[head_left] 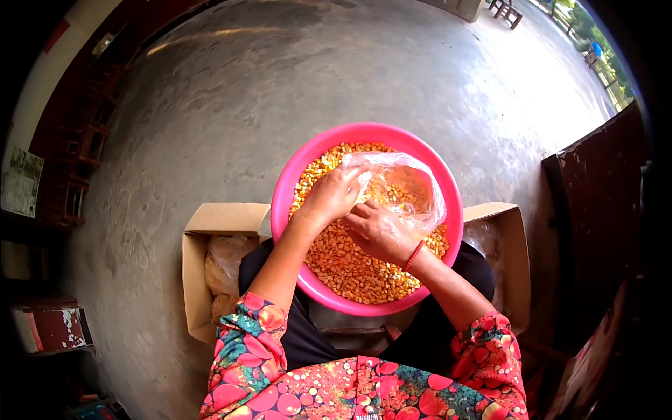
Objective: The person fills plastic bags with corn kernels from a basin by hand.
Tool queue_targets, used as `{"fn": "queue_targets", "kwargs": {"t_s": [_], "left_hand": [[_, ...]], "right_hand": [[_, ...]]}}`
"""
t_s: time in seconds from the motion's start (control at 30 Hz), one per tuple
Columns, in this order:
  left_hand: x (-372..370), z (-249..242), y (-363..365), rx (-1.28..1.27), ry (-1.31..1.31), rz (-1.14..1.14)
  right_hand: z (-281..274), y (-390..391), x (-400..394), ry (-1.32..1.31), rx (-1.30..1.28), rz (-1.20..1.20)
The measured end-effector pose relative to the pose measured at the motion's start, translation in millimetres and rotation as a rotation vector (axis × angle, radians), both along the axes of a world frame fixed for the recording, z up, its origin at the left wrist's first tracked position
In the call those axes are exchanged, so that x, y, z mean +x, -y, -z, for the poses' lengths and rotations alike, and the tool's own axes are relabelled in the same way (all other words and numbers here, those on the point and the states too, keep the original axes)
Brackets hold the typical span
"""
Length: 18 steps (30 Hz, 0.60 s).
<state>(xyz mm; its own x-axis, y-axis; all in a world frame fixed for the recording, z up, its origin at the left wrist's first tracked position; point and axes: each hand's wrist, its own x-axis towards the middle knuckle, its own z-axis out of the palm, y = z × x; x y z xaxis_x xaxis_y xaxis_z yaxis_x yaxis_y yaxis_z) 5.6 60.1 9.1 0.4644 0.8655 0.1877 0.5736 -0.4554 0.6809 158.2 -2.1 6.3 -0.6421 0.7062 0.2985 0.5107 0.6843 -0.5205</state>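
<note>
A pink basin (285,203) full of orange-yellow corn kernels (353,269) rests over my lap. Inside it, on the kernels, lies a clear plastic bag (428,189) with its mouth spread and some kernels in or under it. My left hand (334,194) is closed on the left edge of the bag, its fingertips pinching the plastic. Just below and to the right, my right hand (381,229), with a red bracelet at the wrist, has its fingers bent together at the bag's lower left edge. The fingertips of both hands nearly meet.
A cardboard box (231,218) with filled plastic bags (227,262) stands left of my legs. Another cardboard box (516,266) holding clear plastic is on the right. Beyond them are concrete floor (350,70), dark furniture at both sides and a wooden bench (505,12) far off.
</note>
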Motion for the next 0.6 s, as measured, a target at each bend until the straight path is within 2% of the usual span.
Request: {"fn": "queue_targets", "kwargs": {"t_s": [0.03, 0.1, 0.17, 0.27, 0.4, 0.43, 0.57, 0.6], "left_hand": [[3, -13, 3, -0.119, -0.041, -0.045], [4, -16, 7, -0.096, -0.030, -0.029], [5, -13, 6, -0.085, 0.013, -0.015], [4, -12, 6, -0.087, 0.000, 0.018], [5, -10, 6, -0.070, 0.015, 0.038], [4, -5, 5, -0.054, 0.021, 0.045], [4, -8, 5, -0.111, -0.007, 0.053], [4, -9, 5, -0.112, -0.007, 0.054]], "right_hand": [[7, 4, -5, 0.034, 0.043, 0.013], [14, 13, -15, 0.068, 0.084, 0.027], [19, 17, -19, 0.143, 0.100, -0.058], [20, 25, -25, 0.105, 0.092, -0.179], [32, 33, -30, 0.136, -0.023, -0.296], [34, 33, -30, 0.093, 0.013, -0.309], [33, 32, -25, 0.089, -0.036, -0.286], [27, 30, -24, 0.063, -0.137, -0.239]]}}
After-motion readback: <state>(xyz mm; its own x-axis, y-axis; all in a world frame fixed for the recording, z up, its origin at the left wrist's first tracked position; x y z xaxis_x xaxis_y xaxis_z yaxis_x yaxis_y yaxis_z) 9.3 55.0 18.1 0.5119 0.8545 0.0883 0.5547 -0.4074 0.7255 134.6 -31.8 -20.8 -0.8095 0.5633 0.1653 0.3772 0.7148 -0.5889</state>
